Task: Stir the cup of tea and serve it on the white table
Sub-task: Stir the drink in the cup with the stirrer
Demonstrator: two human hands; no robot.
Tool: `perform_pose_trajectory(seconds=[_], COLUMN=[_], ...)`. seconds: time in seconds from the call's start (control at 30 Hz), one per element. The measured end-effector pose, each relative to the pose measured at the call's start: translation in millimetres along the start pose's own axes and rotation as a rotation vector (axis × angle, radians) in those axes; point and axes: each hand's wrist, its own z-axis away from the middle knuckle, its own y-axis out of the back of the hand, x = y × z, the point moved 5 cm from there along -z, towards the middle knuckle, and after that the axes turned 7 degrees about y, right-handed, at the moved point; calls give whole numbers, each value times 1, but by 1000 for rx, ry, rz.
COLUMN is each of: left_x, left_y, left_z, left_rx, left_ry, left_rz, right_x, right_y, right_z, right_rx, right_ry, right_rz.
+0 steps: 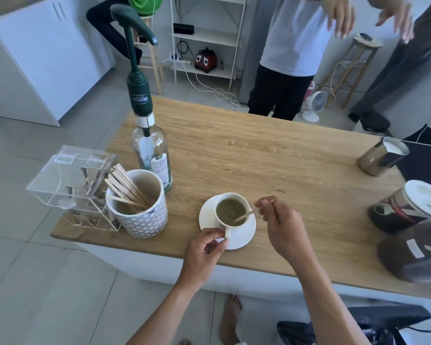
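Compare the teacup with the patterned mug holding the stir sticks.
The teacup is small and plain white; the patterned mug is taller with a grey triangle pattern. The teacup holds greenish tea and one stick; the patterned mug holds many sticks. The teacup sits on a saucer, its handle pinched by the left hand; the patterned mug stands on the counter. Both are upright.

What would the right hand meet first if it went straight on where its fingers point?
The right hand would most likely meet the tea cup rim, where its pinched stirrer dips; depth is unclear.
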Motion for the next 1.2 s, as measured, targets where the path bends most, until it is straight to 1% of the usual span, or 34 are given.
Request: perform_pose_trajectory(seconds=[0.07,0.1,0.2,0.3,0.37,0.4,0.47,0.53,0.63,0.77,0.83,0.93,0.97,1.1,1.2], left_x=[0,-1,-1,-1,-1,-2,-3,-5,-4,-3,-4,-5,-5,-5,-6], left_y=[0,0,1,1,0,0,0,0,0,-1,-1,0,0,-1,-1], left_z=[0,0,0,0,1,0,0,0,0,0,0,-1,-1,-1,-1], left_rx=[3,6,7,3,3,2,2,1,-8,-10,-8,-5,-4,0,-4], left_ry=[5,5,6,18,15,12,10,12,16,21,19,14,8,-4,-6], left_rz=[-10,-12,-4,1,0,1,0,0,4,5,3,-1,0,-4,1], right_x=[1,-3,-14,-7,2,4,-2,-9,-6,3,-3,-7,-6,-1,-10], right_y=[3,1,-11,-8,0,2,1,-7,-10,1,-5,-14,-13,0,-9], right_z=[-4,-6,-5,0,-1,-4,-8,-9,-5,-6,-8,-6,-6,-10,-12], right_rx=[44,44,-23,-43,14,50,79,33,-39,38,28,-42,-35,91,36], right_ry=[-6,21,87,6,-35,-36,19,77,38,-16,5,37,33,14,43], right_rz=[27,33,-5,-42,6,29,45,32,-11,13,-11,-12,2,56,-22])
